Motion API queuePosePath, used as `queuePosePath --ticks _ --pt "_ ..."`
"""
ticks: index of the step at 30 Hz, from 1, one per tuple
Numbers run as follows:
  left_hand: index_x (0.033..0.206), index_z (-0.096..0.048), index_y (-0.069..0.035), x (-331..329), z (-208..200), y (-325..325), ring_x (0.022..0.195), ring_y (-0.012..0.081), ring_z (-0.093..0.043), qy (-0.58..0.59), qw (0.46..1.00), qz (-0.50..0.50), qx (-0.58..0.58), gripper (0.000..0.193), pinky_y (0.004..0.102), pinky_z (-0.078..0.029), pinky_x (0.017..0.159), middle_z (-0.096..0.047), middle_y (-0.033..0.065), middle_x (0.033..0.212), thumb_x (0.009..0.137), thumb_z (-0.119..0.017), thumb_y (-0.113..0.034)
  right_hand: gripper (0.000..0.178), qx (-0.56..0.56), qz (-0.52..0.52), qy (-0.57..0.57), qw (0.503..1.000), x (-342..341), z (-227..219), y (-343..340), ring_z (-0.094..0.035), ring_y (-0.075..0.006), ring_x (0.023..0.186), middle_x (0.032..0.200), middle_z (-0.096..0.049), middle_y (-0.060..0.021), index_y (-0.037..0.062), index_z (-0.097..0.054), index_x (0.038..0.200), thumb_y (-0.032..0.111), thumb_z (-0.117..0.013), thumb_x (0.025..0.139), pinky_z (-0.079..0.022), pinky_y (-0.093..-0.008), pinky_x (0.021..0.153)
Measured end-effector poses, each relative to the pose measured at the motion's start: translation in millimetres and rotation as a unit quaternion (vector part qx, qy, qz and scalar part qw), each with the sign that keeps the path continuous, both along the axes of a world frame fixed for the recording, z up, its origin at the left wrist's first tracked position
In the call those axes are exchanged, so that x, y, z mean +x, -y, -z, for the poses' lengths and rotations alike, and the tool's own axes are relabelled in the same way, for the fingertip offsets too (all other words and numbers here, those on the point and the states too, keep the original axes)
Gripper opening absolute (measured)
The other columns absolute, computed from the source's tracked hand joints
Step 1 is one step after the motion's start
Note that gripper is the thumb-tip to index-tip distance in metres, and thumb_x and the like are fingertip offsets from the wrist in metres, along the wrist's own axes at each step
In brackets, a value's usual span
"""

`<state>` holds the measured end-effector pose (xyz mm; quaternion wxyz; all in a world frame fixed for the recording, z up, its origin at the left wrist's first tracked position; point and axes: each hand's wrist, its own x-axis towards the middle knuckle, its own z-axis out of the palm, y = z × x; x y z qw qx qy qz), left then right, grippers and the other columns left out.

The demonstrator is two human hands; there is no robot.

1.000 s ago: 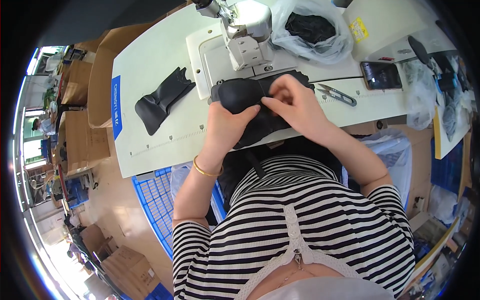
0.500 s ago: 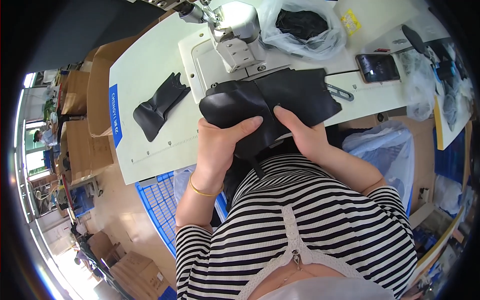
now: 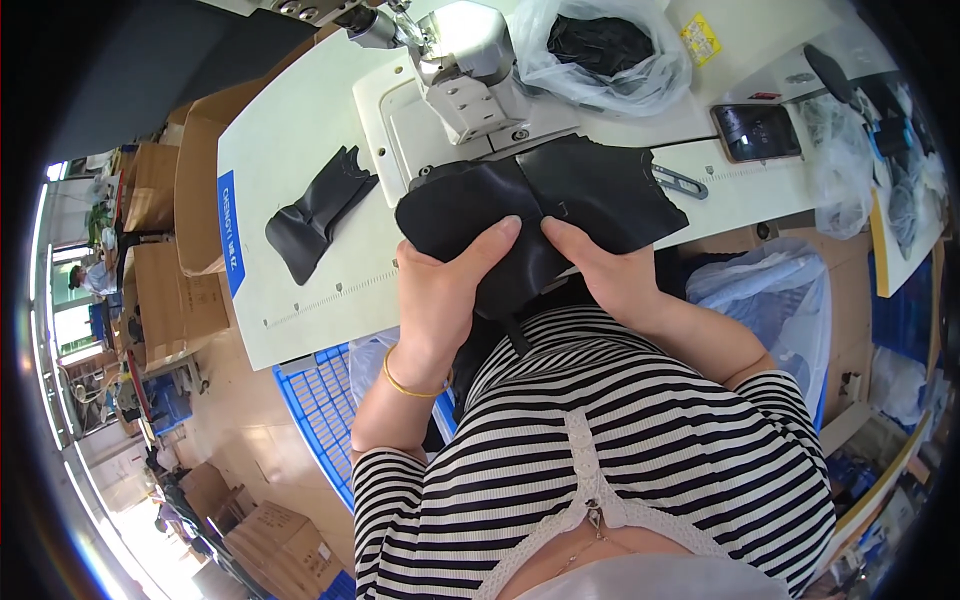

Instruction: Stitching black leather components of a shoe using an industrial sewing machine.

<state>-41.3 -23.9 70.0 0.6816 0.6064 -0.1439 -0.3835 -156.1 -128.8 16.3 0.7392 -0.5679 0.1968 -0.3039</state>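
Observation:
Between my two hands is a black leather-like piece with a seam across its middle, held over the table's front edge. My left hand grips its rounded left part, thumb on top and fingers hidden beneath. My right hand pinches it just right of the seam, also with the thumb on top and the fingers underneath. Both thumb tips lie close to the seam. A similar, smaller-looking black piece lies on the table to the left. Just beyond the held piece stands a sewing machine with its lamp lit.
A clear plastic bag of black pieces sits right of the machine. A phone and a grey metal tool with a slot lie on the white table. Blue crates stand below, and cardboard boxes stand at left.
My right thumb has slid slightly left and down toward the seam, uncovering a small mark on the black piece. My left thumb has shifted up a little. Both hands keep their hold.

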Motion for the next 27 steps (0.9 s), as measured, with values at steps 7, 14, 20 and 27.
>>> queuePosePath --ticks 7,14,20,27 --pt "0.1 -0.065 0.003 0.2 5.8 -1.0 0.082 0.0139 -0.065 0.027 1.0 -0.009 -0.013 0.028 0.0275 -0.054 0.077 -0.068 0.0083 0.094 0.073 -0.074 0.004 0.017 -0.09 0.016 0.038 0.995 -2.7 -1.0 -0.5 -0.057 -0.0087 0.08 0.092 -0.062 -0.0018 -0.001 -0.06 0.103 0.002 -0.063 0.086 -0.047 -0.0241 0.071" --pt "0.104 -0.063 0.002 -4.3 6.1 0.4 0.084 0.0158 -0.065 0.031 0.999 -0.012 -0.02 0.031 0.0279 -0.053 0.076 -0.067 0.009 0.095 0.074 -0.068 0.009 0.018 0.006 0.021 0.071 0.997 -3.0 -2.2 -3.7 -0.058 -0.0086 0.084 0.095 -0.062 -0.0024 -0.0011 -0.061 0.103 -0.001 -0.063 0.085 -0.048 -0.023 0.075" --pt "0.107 -0.062 0.001 -4.1 9.0 0.1 0.086 0.016 -0.064 0.028 0.999 0.01 -0.037 0.032 0.0289 -0.053 0.079 -0.066 0.0084 0.097 0.076 -0.068 0.008 0.021 -0.032 0.019 0.054 0.998 -4.7 -0.1 -1.5 -0.058 -0.0084 0.085 0.096 -0.062 -0.0021 -0.001 -0.06 0.104 -0.002 -0.065 0.084 -0.049 -0.0229 0.076" --pt "0.104 -0.062 0.001 -6.7 5.6 4.5 0.083 0.0136 -0.064 -0.105 0.99 -0.062 -0.069 0.03 0.0258 -0.052 0.076 -0.067 0.0059 0.093 0.075 -0.071 0.007 0.021 -0.018 0.019 0.046 0.999 -3.8 1.8 0.5 -0.058 -0.0084 0.084 0.095 -0.062 -0.0023 -0.0013 -0.06 0.103 -0.002 -0.066 0.083 -0.049 -0.0235 0.075"
